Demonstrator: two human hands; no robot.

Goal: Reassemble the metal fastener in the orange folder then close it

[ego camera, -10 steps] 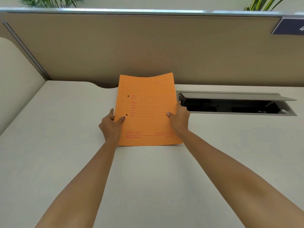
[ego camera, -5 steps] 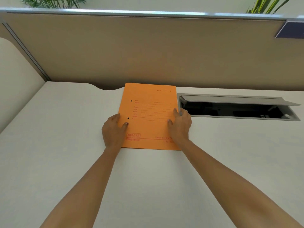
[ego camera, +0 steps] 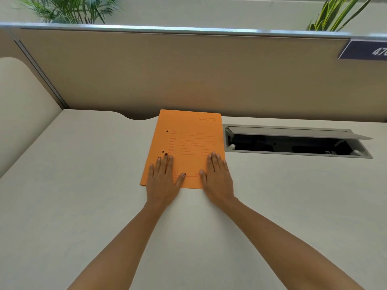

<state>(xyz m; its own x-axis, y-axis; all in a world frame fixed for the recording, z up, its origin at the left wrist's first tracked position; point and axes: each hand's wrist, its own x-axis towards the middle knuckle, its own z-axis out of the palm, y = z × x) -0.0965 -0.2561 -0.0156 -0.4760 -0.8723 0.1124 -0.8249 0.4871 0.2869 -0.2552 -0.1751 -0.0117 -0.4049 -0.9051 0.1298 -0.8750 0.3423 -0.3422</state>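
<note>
A pale desk (ego camera: 83,195) is lying under the hands, and to the right of the right hand a cable hatch (ego camera: 293,143) is standing open with its grey lid (ego camera: 293,132) tilted up. Beyond the fingertips a beige partition (ego camera: 167,76) is rising, carrying a dark number plate (ego camera: 364,50) at far right. Green plants (ego camera: 69,9) are showing above it.

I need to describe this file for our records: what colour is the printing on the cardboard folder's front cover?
Red lettering and ruled lines on the orange cardboard folder, seen in the head view.

The folder (ego camera: 189,143) lies closed on the desk (ego camera: 83,185), left of the cable hatch (ego camera: 297,143), before the partition (ego camera: 188,74).
</note>
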